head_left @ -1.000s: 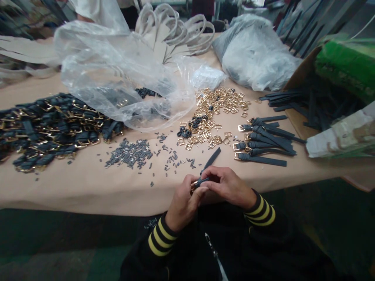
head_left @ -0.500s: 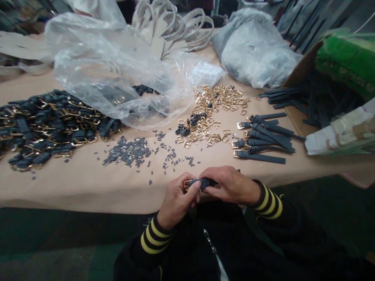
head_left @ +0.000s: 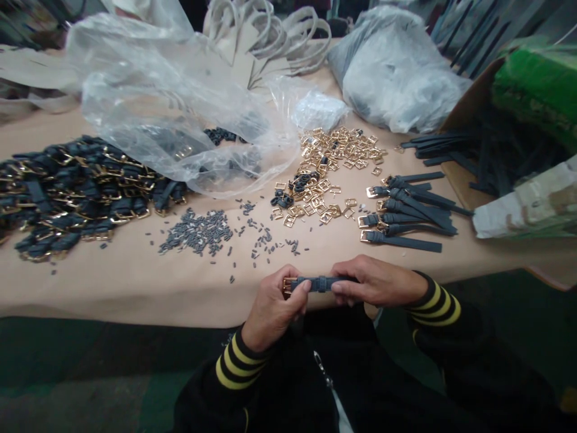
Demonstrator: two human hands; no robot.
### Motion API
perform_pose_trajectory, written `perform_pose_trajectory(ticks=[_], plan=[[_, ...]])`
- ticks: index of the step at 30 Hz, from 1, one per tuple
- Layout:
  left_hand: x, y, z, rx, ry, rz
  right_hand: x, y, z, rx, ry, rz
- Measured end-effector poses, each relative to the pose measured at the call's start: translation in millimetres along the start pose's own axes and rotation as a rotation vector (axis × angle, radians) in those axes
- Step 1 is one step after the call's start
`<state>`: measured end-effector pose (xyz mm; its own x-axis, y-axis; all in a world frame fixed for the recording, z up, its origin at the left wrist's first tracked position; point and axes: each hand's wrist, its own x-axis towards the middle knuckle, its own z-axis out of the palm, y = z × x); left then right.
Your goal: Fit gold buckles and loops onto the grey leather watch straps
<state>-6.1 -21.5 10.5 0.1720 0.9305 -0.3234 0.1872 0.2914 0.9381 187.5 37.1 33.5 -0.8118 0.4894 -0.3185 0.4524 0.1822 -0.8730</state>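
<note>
A dark blue-grey strap (head_left: 322, 284) with a gold buckle stretches between my hands at the table's front edge. My left hand (head_left: 278, 304) is closed on its buckle end, thumb on top. Around the strap's right part my right hand (head_left: 376, 281) is closed, and its fingers hide that end. A small loop band sits on the strap between the two hands. Several finished-looking buckled straps (head_left: 406, 219) lie to the right, behind my right hand. Loose gold buckles (head_left: 333, 156) with some dark loops (head_left: 304, 182) are piled further back.
Small dark pieces (head_left: 198, 231) are scattered left of centre. Many buckled straps (head_left: 85, 192) are heaped at the left. Clear plastic (head_left: 180, 114), a stuffed plastic bag (head_left: 396, 72) and pale looped handles (head_left: 270, 36) lie behind. At the right, a box holds straps and a green package (head_left: 536, 90).
My right hand has moved to the right along the strap, so more of the strap and its loop band show between my hands. My left hand has stayed at the buckle.
</note>
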Motion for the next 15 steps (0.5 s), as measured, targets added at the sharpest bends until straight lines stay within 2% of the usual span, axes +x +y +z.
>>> perform_pose_trajectory(ticks=[2,6,10,15], plan=[[-1,1,0.9,0.006,-0.023,-0.015,-2,0,-1,0.142,-0.085,0.019],[0,0,2.3,0.048,-0.040,-0.008,1,-1,2,0.212,-0.105,0.021],[0,-1,2.1,0.103,-0.037,0.019,5,3,8,0.067,0.009,-0.034],[-1,1,3.1,0.139,-0.019,0.041,8,10,14,0.098,0.070,-0.013]])
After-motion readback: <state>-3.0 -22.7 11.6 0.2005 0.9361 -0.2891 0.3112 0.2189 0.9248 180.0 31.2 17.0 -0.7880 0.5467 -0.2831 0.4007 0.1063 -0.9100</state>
